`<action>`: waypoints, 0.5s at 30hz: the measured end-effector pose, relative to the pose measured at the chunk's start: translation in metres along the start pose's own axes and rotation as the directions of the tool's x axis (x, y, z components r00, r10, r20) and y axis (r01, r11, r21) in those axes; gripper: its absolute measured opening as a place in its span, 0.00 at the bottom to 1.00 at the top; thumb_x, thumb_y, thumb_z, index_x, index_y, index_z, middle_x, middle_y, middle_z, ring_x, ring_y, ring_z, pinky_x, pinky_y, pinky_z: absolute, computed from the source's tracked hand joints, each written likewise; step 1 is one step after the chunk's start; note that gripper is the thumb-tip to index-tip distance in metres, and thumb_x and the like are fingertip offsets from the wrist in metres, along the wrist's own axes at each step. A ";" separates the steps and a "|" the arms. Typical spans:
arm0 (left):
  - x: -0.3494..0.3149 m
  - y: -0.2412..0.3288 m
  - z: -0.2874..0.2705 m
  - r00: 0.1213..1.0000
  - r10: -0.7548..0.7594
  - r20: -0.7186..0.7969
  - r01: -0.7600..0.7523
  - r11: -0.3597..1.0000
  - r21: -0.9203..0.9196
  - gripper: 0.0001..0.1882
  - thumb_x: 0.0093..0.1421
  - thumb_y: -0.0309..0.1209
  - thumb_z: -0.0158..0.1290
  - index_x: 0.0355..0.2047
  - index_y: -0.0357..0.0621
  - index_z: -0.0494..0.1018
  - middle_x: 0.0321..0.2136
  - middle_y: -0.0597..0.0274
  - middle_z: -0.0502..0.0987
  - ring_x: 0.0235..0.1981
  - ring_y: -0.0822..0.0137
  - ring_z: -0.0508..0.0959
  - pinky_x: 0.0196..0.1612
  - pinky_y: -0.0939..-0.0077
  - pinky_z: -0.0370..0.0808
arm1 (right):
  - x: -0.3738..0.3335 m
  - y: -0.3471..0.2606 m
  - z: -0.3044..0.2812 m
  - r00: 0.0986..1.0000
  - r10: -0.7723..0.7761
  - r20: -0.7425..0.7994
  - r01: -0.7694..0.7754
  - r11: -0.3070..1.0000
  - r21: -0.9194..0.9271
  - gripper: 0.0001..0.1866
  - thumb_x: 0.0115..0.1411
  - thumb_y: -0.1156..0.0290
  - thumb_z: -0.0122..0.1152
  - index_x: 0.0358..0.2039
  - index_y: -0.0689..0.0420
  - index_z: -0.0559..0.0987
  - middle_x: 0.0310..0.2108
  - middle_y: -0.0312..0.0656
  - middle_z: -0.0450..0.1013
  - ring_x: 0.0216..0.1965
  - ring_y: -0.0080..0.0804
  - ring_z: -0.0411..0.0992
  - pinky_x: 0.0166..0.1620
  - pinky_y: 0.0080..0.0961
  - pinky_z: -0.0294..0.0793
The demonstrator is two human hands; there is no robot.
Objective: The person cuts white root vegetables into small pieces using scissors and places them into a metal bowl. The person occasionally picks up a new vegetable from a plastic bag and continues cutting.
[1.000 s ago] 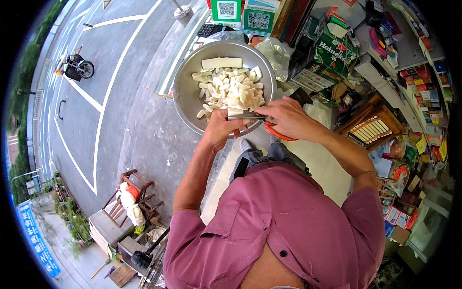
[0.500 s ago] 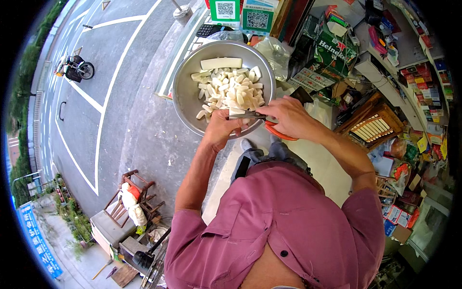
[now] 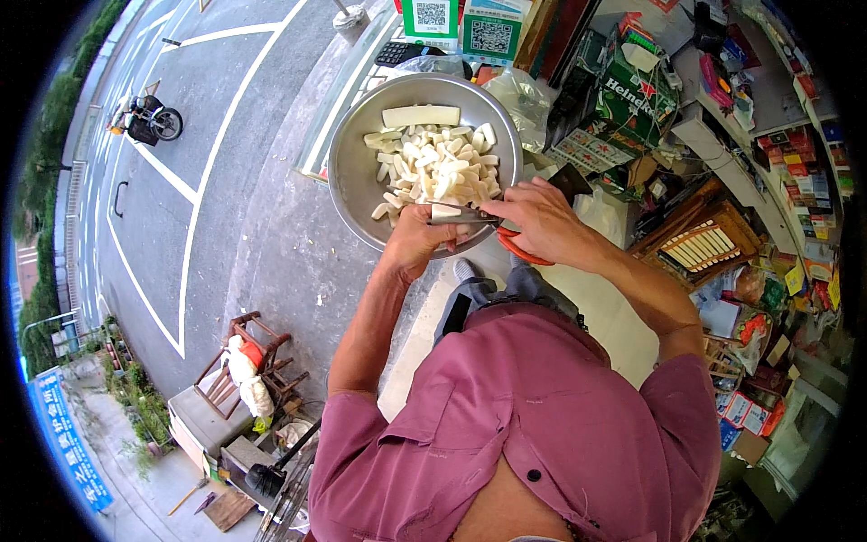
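Note:
A wide steel bowl [image 3: 354, 199] holds a heap of cut white food pieces [image 3: 442, 163], which look like rice cake. One long uncut white strip [image 3: 421, 116] lies on the heap's far side. At the near rim, my left hand [image 3: 417, 238] is closed on a short white strip [image 3: 446, 212]. My right hand [image 3: 544, 220] is closed round the orange handles of a pair of scissors [image 3: 526, 249]. The metal blades reach left to the strip in my left hand. My fingers partly hide the strip and the handles.
Beyond the bowl are a calculator [image 3: 397, 54], payment signs [image 3: 490, 34] and a clear plastic bag [image 3: 522, 101]. A green carton [image 3: 636, 88] and cluttered shelves stand right. Left lie a wooden stool [image 3: 255, 357] and a road with a parked motorcycle [image 3: 152, 121].
The whole view has shifted slightly, so the bowl sits a little further right in the picture. Both hands keep nearly the same pose, with the scissor blades still at the strip.

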State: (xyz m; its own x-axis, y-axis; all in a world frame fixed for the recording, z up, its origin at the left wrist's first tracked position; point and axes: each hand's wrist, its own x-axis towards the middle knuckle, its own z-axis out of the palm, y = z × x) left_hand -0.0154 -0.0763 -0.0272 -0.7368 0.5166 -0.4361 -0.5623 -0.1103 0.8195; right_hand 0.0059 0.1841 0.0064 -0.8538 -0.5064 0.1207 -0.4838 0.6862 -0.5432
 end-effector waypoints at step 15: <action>-0.012 0.007 0.029 0.762 0.476 -0.438 -0.474 0.872 0.122 0.21 0.67 0.18 0.58 0.60 0.33 0.69 0.47 0.52 0.82 0.38 0.66 0.84 0.40 0.74 0.85 | -0.016 -0.004 0.010 0.934 0.232 0.273 -0.356 0.683 0.637 0.25 0.61 0.67 0.73 0.58 0.57 0.81 0.26 0.39 0.75 0.29 0.21 0.71 0.35 0.29 0.73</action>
State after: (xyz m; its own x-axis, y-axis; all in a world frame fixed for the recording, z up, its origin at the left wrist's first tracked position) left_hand 0.0003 -0.0591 -0.0054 -0.9940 -0.0307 -0.1052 -0.0949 -0.2379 0.9666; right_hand 0.0233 0.1837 -0.0018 -0.8566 -0.4567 -0.2403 0.0959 0.3167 -0.9437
